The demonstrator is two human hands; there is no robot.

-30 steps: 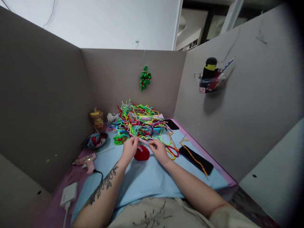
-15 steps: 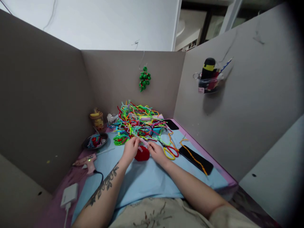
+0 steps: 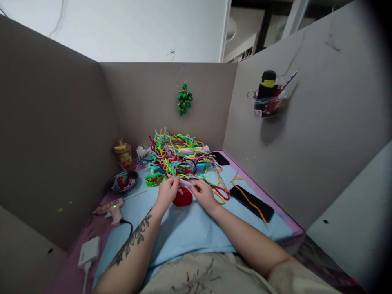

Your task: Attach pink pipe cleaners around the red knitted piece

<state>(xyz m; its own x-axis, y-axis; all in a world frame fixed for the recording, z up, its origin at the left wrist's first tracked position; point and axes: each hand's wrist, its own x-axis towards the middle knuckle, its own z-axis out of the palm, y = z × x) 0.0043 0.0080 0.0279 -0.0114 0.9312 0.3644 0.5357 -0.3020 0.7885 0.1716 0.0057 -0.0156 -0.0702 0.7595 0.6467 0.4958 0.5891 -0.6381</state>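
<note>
A short pale pink pipe cleaner (image 3: pixel 185 183) is stretched between my two hands, one end pinched in each. My left hand (image 3: pixel 168 191) closes on its left end, and my right hand (image 3: pixel 202 194) grips the right end between thumb and fingers. Just below it lies a round red fuzzy piece (image 3: pixel 183 197) with a bit of pale pink on its upper edge. Behind my hands rises a tangled heap of colourful pipe cleaners (image 3: pixel 180 157). A green fuzzy figure with red parts (image 3: pixel 154 178) sits left of my left hand. Scissors (image 3: pixel 221 194) lie partly hidden beside my right hand.
At left are a pink glue gun (image 3: pixel 114 210), a dark bowl (image 3: pixel 124 181), a patterned cup (image 3: pixel 123 153) and a white charger (image 3: pixel 89 251). A black phone-like slab (image 3: pixel 252 203) with an orange pipe cleaner lies at right. Grey panels (image 3: pixel 165 94) enclose the blue-covered table (image 3: pixel 183 232).
The whole view has shifted slightly. My right hand has moved a little and now covers more of the scissors; both hands still hold the pale pink pipe cleaner.
</note>
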